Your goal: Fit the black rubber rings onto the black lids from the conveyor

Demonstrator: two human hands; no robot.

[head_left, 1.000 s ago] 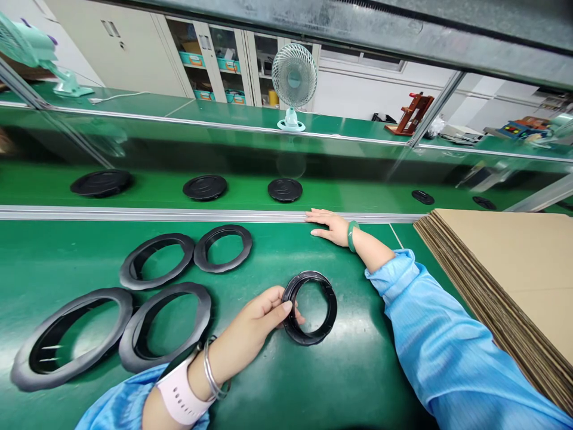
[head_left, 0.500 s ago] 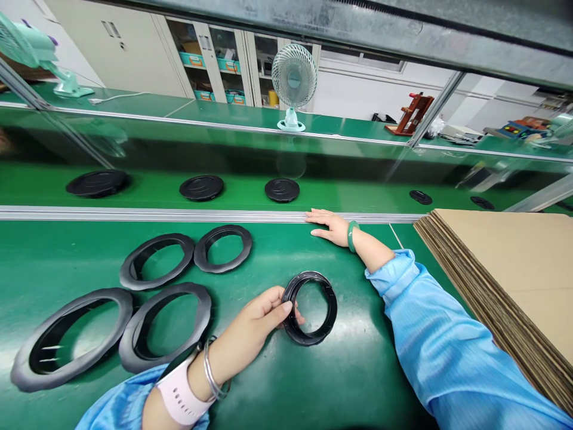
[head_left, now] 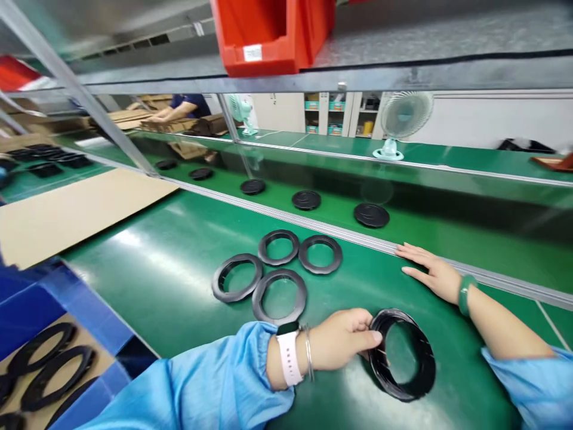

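Blue bin [head_left: 92, 325] newly visible (left fingers [head_left: 370, 340] clasped round black ring [head_left: 424, 365], right fingers [head_left: 415, 255] outstretched)

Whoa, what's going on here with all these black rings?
A person in blue sleeves is holding one black ring by its side with the left hand, above or on the green table; I can't tell which. The right hand is open and holds nothing, its fingers at the metal rail. Four other rings lie close together on the table, and black discs sit in a row beyond the rail.
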